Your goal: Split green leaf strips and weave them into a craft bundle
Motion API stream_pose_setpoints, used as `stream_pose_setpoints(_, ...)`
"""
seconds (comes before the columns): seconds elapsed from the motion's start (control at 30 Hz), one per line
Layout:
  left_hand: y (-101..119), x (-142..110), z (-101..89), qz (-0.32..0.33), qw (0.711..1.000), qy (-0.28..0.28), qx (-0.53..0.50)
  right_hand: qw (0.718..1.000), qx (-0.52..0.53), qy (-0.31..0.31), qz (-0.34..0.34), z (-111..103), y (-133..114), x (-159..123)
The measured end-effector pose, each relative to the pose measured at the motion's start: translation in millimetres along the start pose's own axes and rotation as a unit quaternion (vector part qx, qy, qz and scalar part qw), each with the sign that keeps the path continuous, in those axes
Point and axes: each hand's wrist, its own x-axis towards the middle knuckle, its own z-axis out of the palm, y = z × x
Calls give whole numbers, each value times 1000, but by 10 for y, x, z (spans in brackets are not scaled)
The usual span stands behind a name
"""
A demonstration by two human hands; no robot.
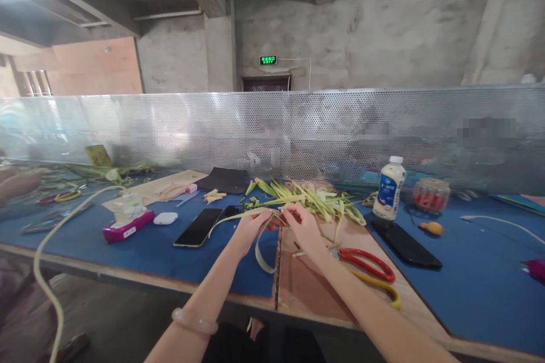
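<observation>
Both of my hands meet above the table, working on pale green leaf strips. My left hand [254, 226] pinches the strips, and one long leaf strip [263, 260] curls down below it. Close beside it, my right hand [301, 222] has its fingers pressed together at the same strips. The exact spot between the fingertips is too small to make out. Just behind the hands lies a loose heap of green and yellowish leaves [327, 204]. Scissors with one red and one yellow handle [369, 264] rest on the board near my right forearm.
Left of my hands lie a phone [198, 228], a white case [166, 219] and a magenta box [129, 227]. A bottle [389, 190], a dark phone [406, 244] and a jar [431, 195] are on the right. A perforated metal screen [204, 133] stands behind. Another person's hand [19, 184] is at far left.
</observation>
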Motion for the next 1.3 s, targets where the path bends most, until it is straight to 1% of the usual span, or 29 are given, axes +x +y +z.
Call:
stream_pose_setpoints(0.1, 12, -10, 8, -29, 999, -16, -32, 1000, 8, -10, 12, 7, 11, 10)
stream_pose_setpoints(0.2, 31, -18, 21, -50, 997, -20, -51, 999, 16, -16, 23, 12, 22, 20)
stream_pose_setpoints(0.5, 29, -8, 37, -98, 993, -24, -61, 996, 43, -20, 72, 42, 109, 18)
stream_pose_setpoints(0.63, 37, -10, 38, -97, 992, -33, -67, 994, 61, -26, 88, 55, 143, 20)
stream_pose_setpoints(0.8, 68, -29, 58, -101, 993, -28, -48, 993, 66, -27, 96, 59, 156, 23)
stream_pose_setpoints(0.93, 43, -35, 60, -71, 997, -16, -19, 993, 64, -23, 92, 67, 139, 24)
stream_pose_setpoints(1.07, 7, -33, 56, -68, 997, -32, -19, 994, 58, -19, 88, 75, 102, 10)
stream_pose_setpoints(1.2, 8, -33, 68, -75, 997, -23, -7, 994, 53, -32, 92, 67, 23, -23)
stream_pose_setpoints(1.3, 33, -43, 85, -77, 997, -23, -3, 996, 31, -27, 84, 47, -39, -39)
